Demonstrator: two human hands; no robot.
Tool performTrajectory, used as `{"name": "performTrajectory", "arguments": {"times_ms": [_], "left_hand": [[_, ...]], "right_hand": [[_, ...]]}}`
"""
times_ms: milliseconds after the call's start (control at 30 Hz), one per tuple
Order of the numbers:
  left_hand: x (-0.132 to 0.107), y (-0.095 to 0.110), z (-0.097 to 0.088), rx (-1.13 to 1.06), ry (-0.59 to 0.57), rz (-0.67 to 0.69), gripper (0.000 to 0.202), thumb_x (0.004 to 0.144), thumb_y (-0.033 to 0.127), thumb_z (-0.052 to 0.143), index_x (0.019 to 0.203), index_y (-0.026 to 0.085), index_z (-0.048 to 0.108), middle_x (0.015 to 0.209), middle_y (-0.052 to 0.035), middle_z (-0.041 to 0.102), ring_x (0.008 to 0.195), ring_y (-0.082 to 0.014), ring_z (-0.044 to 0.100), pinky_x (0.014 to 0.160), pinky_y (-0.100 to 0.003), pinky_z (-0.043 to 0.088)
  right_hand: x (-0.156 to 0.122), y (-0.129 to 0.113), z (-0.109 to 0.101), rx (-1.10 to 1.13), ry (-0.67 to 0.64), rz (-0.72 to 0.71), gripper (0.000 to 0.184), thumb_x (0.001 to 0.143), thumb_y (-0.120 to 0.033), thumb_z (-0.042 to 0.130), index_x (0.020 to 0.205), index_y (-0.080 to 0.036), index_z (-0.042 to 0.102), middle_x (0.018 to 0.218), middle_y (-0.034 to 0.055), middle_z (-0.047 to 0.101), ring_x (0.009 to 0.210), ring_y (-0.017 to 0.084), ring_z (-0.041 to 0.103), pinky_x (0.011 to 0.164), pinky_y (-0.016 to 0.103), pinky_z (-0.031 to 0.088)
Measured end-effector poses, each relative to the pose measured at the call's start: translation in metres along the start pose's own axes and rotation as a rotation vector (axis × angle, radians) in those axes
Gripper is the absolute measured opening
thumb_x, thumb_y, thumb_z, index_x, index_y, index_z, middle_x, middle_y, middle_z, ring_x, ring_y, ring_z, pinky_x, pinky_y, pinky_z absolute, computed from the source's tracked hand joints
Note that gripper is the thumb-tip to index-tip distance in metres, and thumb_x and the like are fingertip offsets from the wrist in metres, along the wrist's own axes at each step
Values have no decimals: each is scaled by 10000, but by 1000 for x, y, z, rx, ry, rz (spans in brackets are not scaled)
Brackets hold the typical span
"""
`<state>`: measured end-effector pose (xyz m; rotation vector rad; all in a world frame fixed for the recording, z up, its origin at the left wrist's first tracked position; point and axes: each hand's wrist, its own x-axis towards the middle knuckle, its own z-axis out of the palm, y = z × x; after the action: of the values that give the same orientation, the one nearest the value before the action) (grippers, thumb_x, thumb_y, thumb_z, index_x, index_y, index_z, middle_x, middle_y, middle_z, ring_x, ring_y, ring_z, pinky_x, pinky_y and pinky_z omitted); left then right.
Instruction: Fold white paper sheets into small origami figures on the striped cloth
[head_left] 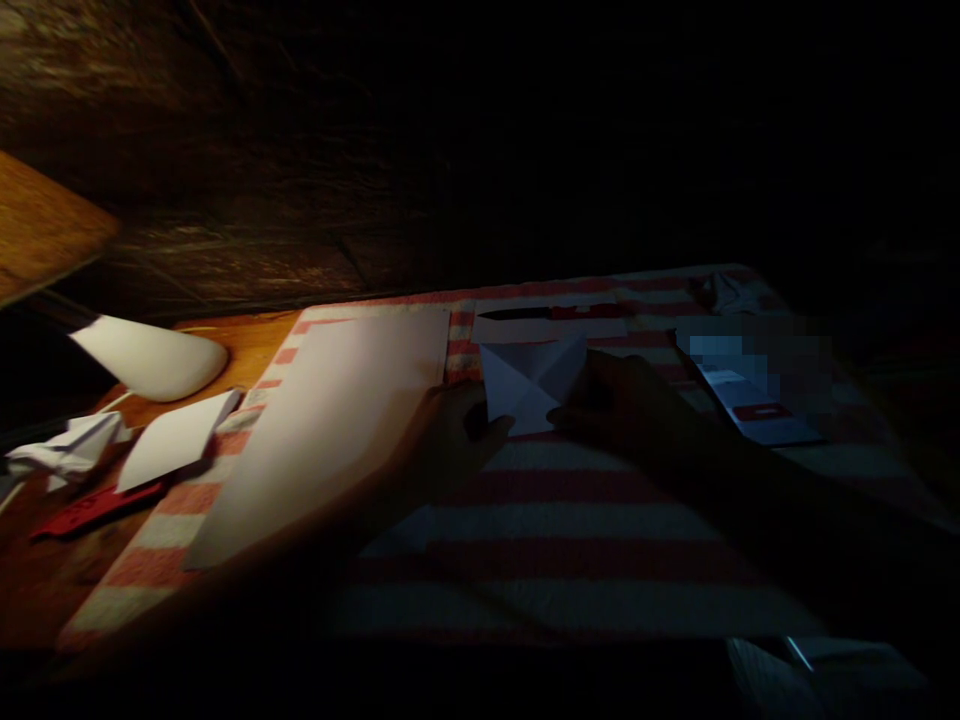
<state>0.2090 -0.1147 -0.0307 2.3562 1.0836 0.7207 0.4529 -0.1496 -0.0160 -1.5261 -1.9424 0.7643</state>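
Note:
A small square of white paper [534, 388] is held up between my two hands above a red-and-white striped cloth. Creases cross in its middle in an X. My left hand [466, 425] pinches the lower left edge, thumb toward me. My right hand [604, 398] grips the lower right side, its thumb near the bottom edge. Both hands are dark, and most of their fingers are hidden behind the paper or in shadow. Beyond the paper lies a knife [551, 313] with a dark blade and red handle, on a strip of white paper [510, 329].
Large white sheets [330, 400] cover the cloth's left part. A paper piece [403, 532] lies near my left forearm. A lit screen [739, 385] is at right. At left are a white lamp base [154, 358], crumpled paper [71, 448], a curved sheet [178, 440] and a red object [97, 512].

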Motion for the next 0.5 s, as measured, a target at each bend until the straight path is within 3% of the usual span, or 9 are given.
{"name": "performTrajectory", "arguments": {"times_ms": [133, 267, 367, 500], "left_hand": [[0, 0, 2, 15, 7, 26, 168, 780, 332, 751, 817, 181, 688, 774, -32, 712, 671, -187, 639, 595, -308, 506], [1, -4, 6, 38, -20, -11, 194, 789, 356, 755, 770, 180, 675, 718, -29, 681, 646, -189, 628, 579, -320, 514], [1, -8, 10, 27, 16, 13, 215, 775, 356, 785, 857, 182, 689, 839, -52, 706, 753, -209, 660, 627, -337, 546], [1, -12, 15, 26, 46, -10, 304, 788, 403, 801, 962, 183, 683, 950, -77, 708, 859, -234, 668, 703, -377, 572]], "right_hand": [[0, 0, 2, -2, -14, -12, 434, 764, -344, 811, 1122, -191, 618, 872, 42, 736, 691, 186, 658, 554, 277, 443], [-2, -4, 6, -84, 27, 62, 503, 756, -357, 810, 1172, -189, 583, 1017, 102, 740, 819, 249, 690, 612, 318, 479], [-2, -7, 8, -47, 43, 65, 636, 746, -355, 816, 1286, -189, 525, 1129, 133, 722, 919, 288, 697, 679, 360, 520], [-1, -9, 11, -27, 42, 125, 665, 712, -415, 843, 1247, -182, 523, 1111, 151, 715, 909, 299, 697, 667, 379, 536]]}}
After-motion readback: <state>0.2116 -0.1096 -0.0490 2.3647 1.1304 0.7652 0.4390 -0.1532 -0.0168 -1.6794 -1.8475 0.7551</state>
